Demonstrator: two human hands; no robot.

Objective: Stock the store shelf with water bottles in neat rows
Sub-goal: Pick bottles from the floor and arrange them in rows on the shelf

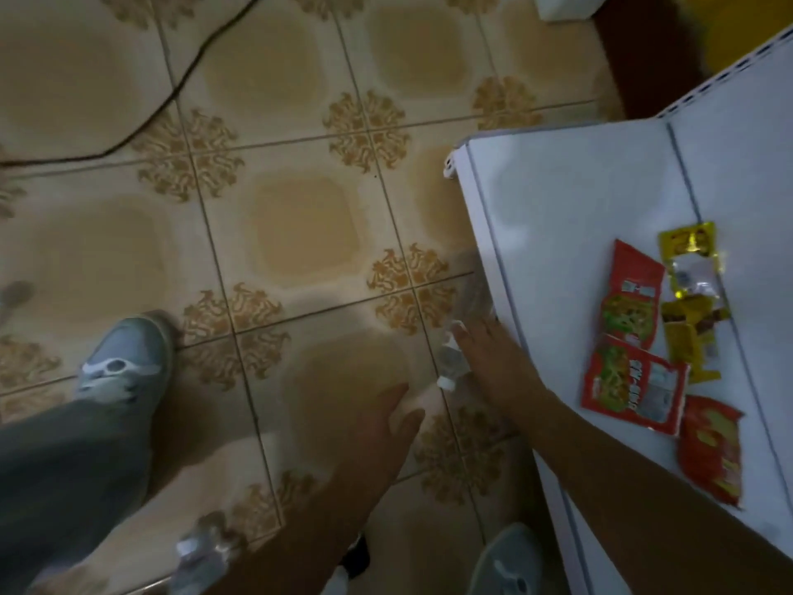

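Snack packets lie scattered on the white shelf [558,216] at my right: two red packets [631,294], a third red one [712,448] nearer me, and a yellow packet [688,251] with smaller yellow pieces below it. They fill the near part of the shelf top.

My right hand [493,358] reaches along the shelf's front edge, fingers extended; a blurred clear water bottle [455,362] with a white cap sits just beside and under those fingers. I cannot tell whether the hand grips it or only touches it. My left hand [386,427] hangs over the floor with fingers straight and relaxed, holding nothing. A second bottle [201,551] shows at the bottom edge, blurred, beside the left forearm; what supports it is cut off.

Motion blur smears both hands and the bottles. A grey shoe [124,358] and trouser leg stand at left; another shoe [510,564] is cut by the bottom edge.

The floor [300,229] is beige tile with brown ornamental corners. A dark cable [171,96] crosses it at upper left. Light is dim.
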